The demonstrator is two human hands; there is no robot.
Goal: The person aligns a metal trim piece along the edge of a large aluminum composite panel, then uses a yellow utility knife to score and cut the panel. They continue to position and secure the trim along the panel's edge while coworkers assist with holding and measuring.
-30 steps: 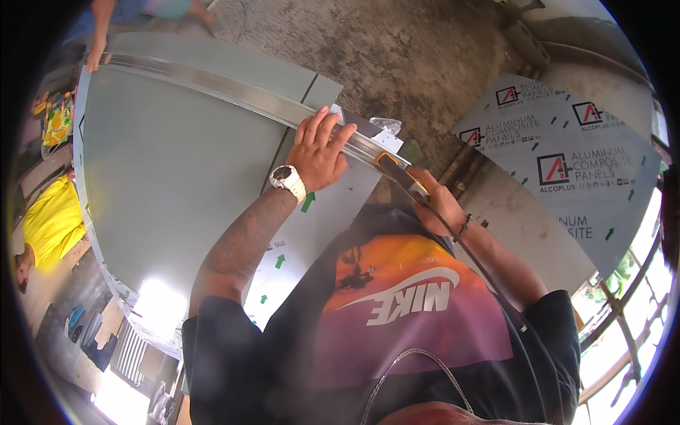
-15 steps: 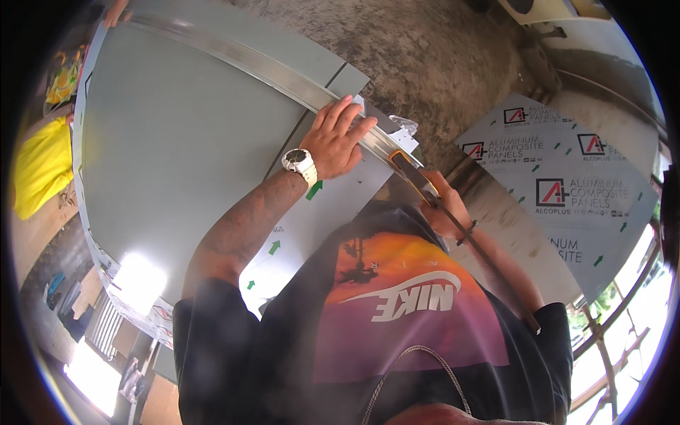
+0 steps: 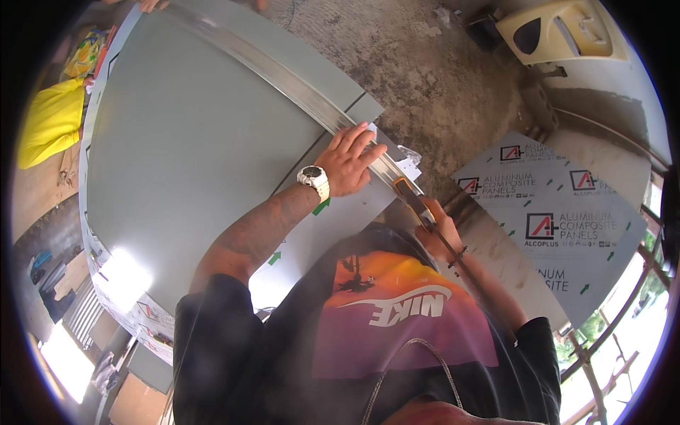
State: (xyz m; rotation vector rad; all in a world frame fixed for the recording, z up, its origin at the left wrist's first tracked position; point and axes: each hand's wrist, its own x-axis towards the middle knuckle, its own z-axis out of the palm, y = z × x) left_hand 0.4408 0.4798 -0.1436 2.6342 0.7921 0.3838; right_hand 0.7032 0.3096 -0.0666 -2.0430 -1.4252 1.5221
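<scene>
A long silvery metal straightedge [image 3: 283,81] lies across a large grey panel [image 3: 191,142]. My left hand [image 3: 347,166], with a white watch on its wrist, rests palm down on the straightedge, fingers spread. At the near end of the straightedge, my right hand [image 3: 440,230] is closed around a black and orange bar clamp [image 3: 411,198]. The clamp's head sits at the panel's edge, and its long dark bar runs back along my right forearm. Whether its jaws grip the panel I cannot tell.
Another person's hand [image 3: 149,4] is at the straightedge's far end. A person in a yellow top [image 3: 53,124] is at the left. A printed silver panel [image 3: 559,227] leans at right, near a cream plastic object [image 3: 556,32]. Rough concrete floor [image 3: 418,78] lies beyond the panel.
The whole view has turned slightly. My left hand stays on the straightedge and my right hand stays on the clamp. More of the other person's hand shows at the far end.
</scene>
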